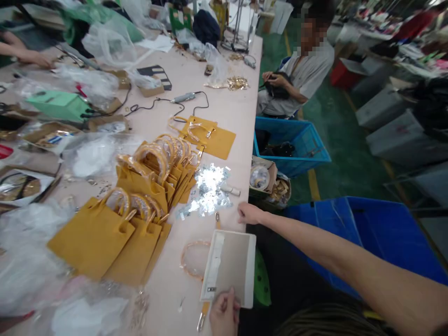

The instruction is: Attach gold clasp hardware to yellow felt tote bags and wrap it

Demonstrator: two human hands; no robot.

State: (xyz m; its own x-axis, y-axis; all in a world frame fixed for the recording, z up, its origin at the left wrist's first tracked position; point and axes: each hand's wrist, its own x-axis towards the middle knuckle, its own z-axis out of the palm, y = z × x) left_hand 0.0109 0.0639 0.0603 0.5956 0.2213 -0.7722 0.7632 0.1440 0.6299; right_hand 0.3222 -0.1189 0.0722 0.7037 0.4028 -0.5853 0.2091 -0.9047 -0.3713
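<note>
Right forearm (336, 249) is leading to the right hand (250, 213), curled, contents unclear, beyond the long panel's (233, 263) far end; left hand (224, 310) is grasping its near end.

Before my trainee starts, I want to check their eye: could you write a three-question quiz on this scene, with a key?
1. Multiple choice: which of the camera wearer's hands touches the pale-bordered panel?
A) right
B) left
C) both

2. True or false: the loose silver pieces lie inside the blue crate.

3. Short answer: what colour are the bags with looped handles?

Key:
1. B, the left hand.
2. False; they lie on the table.
3. Mustard yellow.
</note>
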